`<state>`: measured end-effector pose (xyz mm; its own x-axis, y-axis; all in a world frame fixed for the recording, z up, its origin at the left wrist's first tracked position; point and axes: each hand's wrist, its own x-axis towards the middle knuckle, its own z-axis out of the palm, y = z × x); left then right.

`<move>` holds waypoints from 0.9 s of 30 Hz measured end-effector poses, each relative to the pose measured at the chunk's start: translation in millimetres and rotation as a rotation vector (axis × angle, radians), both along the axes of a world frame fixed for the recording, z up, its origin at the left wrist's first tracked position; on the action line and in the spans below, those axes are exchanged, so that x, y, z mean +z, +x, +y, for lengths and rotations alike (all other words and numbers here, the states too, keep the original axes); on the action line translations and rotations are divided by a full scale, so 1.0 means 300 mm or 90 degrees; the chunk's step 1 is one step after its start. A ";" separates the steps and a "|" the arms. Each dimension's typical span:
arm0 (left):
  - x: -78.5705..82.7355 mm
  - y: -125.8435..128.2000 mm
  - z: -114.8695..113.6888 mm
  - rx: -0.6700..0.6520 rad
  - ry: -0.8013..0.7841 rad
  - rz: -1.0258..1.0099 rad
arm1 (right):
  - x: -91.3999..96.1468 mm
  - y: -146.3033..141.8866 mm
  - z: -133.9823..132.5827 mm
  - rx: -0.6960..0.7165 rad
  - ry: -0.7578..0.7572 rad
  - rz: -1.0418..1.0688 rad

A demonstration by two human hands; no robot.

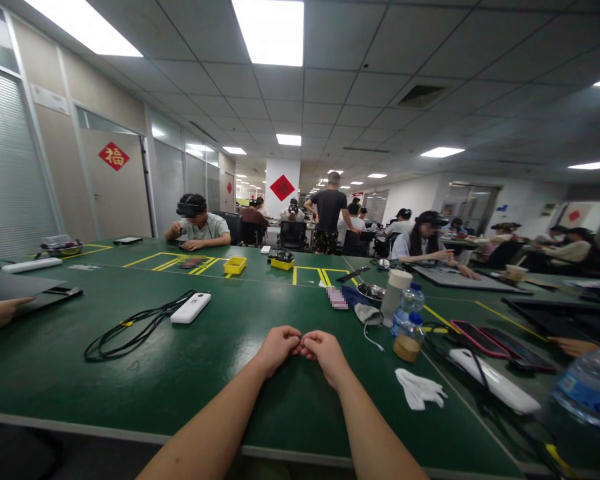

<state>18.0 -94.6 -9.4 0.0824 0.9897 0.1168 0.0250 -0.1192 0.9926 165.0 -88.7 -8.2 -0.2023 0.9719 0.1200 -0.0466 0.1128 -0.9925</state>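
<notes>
My left hand (280, 348) and my right hand (325, 353) meet fingertip to fingertip just above the green table (220, 393). Both are closed in a pinch, thumbs against curled fingers. Whatever lies between the fingertips, if anything, is hidden or too small to name. Left of my hands rests a white power bank (191, 308) with a black cable (125, 333) coiled beside it. To the right, a crumpled white glove (420, 389) lies flat, with a small bottle of brown liquid (409, 339) behind it.
A water bottle (411, 303) and a pale cup (396, 293) stand at the right. Beyond are a metal bowl (371, 291), a yellow tray (235, 265), and phones (480, 339). A large bottle (593, 383) stands far right. Co-workers sit around; one's hand (3, 313) is at the left.
</notes>
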 end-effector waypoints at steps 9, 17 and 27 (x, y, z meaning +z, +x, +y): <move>0.008 0.002 -0.009 -0.022 0.004 0.016 | -0.005 0.001 0.002 0.000 -0.004 0.025; -0.002 0.002 -0.002 -0.024 0.002 -0.011 | -0.002 0.002 0.002 -0.008 -0.019 0.029; 0.012 -0.001 -0.012 -0.026 0.022 0.006 | -0.001 0.002 0.004 -0.013 -0.053 0.071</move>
